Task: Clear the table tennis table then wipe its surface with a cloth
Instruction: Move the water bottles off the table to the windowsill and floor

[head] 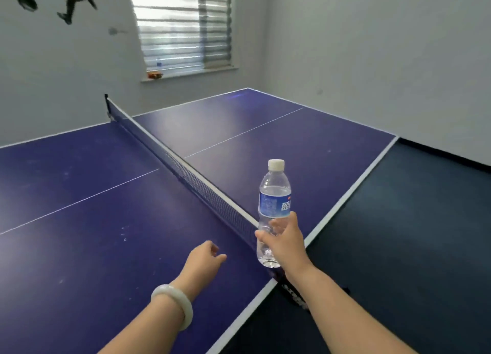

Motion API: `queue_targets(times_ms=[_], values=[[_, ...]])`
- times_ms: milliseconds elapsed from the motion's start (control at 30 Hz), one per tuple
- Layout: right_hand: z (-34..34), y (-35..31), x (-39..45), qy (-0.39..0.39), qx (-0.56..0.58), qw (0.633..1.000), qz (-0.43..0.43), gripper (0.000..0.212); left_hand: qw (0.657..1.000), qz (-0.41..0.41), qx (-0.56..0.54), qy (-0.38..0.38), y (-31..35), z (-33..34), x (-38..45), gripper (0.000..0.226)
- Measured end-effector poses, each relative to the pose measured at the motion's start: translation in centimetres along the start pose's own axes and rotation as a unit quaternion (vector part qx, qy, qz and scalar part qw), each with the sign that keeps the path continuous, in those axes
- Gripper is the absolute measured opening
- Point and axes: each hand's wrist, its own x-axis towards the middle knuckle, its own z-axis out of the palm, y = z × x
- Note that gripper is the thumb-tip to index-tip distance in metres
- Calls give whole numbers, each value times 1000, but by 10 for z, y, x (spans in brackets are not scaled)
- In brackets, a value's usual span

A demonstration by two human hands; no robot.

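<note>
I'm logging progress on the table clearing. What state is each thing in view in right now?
water bottle: upright, white cap on, a little water at the bottom, held by its lower half near the net's end.
right hand: grips the bottle.
left hand: holds nothing, fingers loosely curled above the table.
net: up, stretched across the table.
table tennis table: blue top with faint smudges.
window blind: lowered.

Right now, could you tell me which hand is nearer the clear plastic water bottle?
Right. The right hand grips the clear plastic water bottle; the left hand hovers apart, to its left.
</note>
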Motion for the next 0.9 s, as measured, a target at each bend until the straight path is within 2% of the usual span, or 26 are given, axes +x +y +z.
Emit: queue_targets(times_ms=[167,300,533,700,900], values=[[-117,2,1,61,41,997,2,48,994,107,8,-10,120,56,-2,14],[-242,24,-1,137,56,989,5,46,986,163,19,-38,225,126,-13,18],[-474,89,-11,228,55,970,65,48,960,254,54,-101,408,278,-38,27],[-600,140,-13,286,64,950,112,45,953,254,73,-150,494,373,-47,30],[-686,179,34,304,91,940,127,45,947,247,113,-170,560,444,-5,30]])
